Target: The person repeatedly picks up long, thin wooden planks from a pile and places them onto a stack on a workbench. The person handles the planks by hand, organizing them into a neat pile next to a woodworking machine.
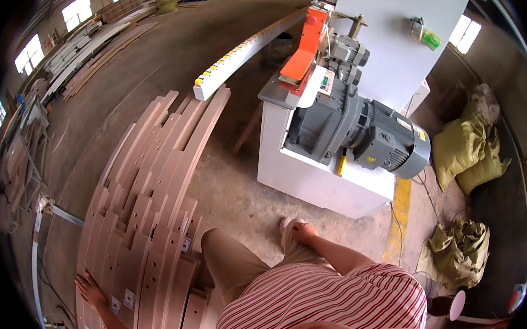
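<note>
My left hand (90, 291) lies open, fingers spread, on the left side of a stack of brown boards (136, 232). The boards run away from me in uneven lengths, and several have round holes and small white labels. My right hand (304, 232) rests on my right leg near the knee, its fingers loosely curled in. Nothing shows in its fingers, though their undersides are hidden. Ahead of that hand stands a white machine (313, 185) carrying a grey motor (388, 139) and an orange guard (306, 47).
A long white roller rail (233, 67) with yellow parts runs from the machine over the stack's far end. Yellow-green sacks (470, 146) and a crumpled sack (459, 252) lie to the right. A metal frame (67, 215) stands left. Long boards (88, 54) lie far left.
</note>
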